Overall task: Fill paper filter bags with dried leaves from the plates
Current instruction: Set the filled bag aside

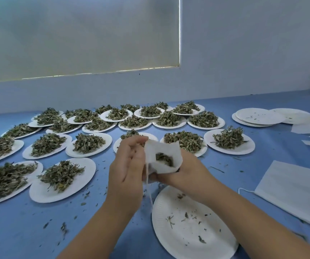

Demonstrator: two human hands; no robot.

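No legible txt, labels, brands or nos. anywhere. Filter bag (pixel 162 152): plain white, unprinted. Leaf-filled paper plates (pixel 71 152) behind & left of the bag, near-empty paper plate (pixel 188 240) just below it, face mask (pixel 292 191) to its right: all blank on the sides shown.

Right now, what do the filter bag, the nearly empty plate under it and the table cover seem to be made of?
Filter bag: thin white paper or non-woven fibre, matte; it crumples softly. Nearly empty plate: pressed paper, matte white, with a fluted rim. Table cover: smooth blue sheet, matte; cloth or plastic, I cannot tell.
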